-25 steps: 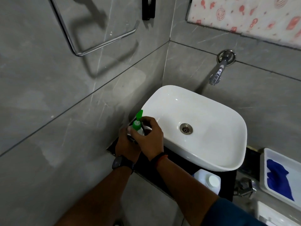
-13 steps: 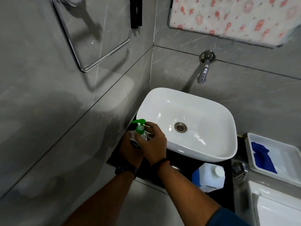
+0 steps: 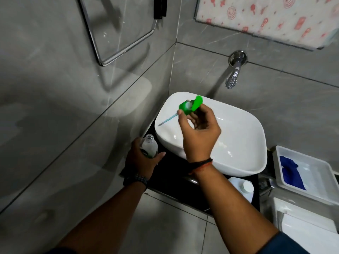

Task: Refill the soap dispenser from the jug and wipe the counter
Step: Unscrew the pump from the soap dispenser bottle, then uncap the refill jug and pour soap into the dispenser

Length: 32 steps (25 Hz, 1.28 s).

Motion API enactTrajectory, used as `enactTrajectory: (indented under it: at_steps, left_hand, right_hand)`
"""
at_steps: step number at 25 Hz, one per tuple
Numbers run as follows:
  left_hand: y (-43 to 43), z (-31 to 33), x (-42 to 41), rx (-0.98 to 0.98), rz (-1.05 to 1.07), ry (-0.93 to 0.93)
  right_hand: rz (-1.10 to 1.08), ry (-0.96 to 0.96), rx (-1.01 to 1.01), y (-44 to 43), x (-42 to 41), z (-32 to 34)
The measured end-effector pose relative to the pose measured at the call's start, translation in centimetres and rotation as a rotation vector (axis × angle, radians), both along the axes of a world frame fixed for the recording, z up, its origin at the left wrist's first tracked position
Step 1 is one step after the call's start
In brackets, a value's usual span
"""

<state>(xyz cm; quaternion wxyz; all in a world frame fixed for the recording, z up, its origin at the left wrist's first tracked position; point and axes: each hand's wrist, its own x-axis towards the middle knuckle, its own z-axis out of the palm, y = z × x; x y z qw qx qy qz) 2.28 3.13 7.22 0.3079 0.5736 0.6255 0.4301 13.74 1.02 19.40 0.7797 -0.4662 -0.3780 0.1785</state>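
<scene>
Both hands are engaged. The left hand (image 3: 141, 160) is wrapped around the clear soap dispenser bottle (image 3: 149, 146), which is held upright on the dark worktop (image 3: 170, 178) at its far left corner, just beside the left wall of the white basin (image 3: 238, 143). The bottle's neck is open and uncapped. The right hand (image 3: 199, 132) is raised over the basin, with the green pump head (image 3: 190, 106) pinched between thumb and fingers; the pump's dip tube (image 3: 167, 120) is seen angling down and left, clear of the bottle.

The jug (image 3: 242, 189), white with a white cap fitted, is found standing on the worktop at its near edge, below the basin's front rim and partly hidden by the right forearm. A blue cloth (image 3: 291, 173) is lying in a white tray (image 3: 311, 193) beyond the worktop's right edge.

Assessment: the opening step is judged complete, and the refill itself is not yet begun. The next move is judged to require that the pump be set down somewhere clean, the jug be uncapped and lifted, and its spout be aligned over a narrow neck while the bottle is steadied. Spillage onto the worktop is considered likely if the pour is hurried. Wiping is outstanding.
</scene>
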Motion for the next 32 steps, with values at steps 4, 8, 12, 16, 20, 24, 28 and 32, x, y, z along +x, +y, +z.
enactTrajectory:
  at_steps: [4, 8, 12, 16, 20, 24, 28, 32]
  left_hand:
    - [0.0, -1.1, -0.2, -0.013, 0.055, -0.084]
    - [-0.2, -2.7, 0.3, 0.006, 0.073, -0.113]
    - [0.7, -5.8, 0.8, 0.037, 0.064, -0.151]
    - [1.3, -9.0, 1.3, 0.039, 0.044, -0.186]
    - [1.5, -11.1, 1.1, 0.065, 0.049, -0.130]
    - [1.5, -11.9, 0.9, 0.092, 0.037, -0.073]
    - [1.2, -11.9, 0.9, 0.076, 0.061, -0.068]
    - [0.5, -11.0, 0.2, 0.087, 0.057, -0.022]
  right_hand:
    - [-0.103, -0.199, -0.069, -1.5, 2.7, -2.2]
    - [0.084, -0.634, -0.448, -3.9, 4.1, -9.6]
    - [0.310, -0.922, -0.825, -4.8, 4.9, -16.5]
    - [0.366, -1.058, -0.939, -4.3, 4.9, -20.3]
    - [0.375, -1.202, -0.964, -4.2, 4.9, -22.0]
    - [0.326, -1.177, -0.858, -4.2, 4.8, -22.8]
    - [0.237, -1.094, -0.768, -4.6, 4.5, -22.6]
    - [0.177, -0.964, -0.683, -5.4, 4.2, -21.6]
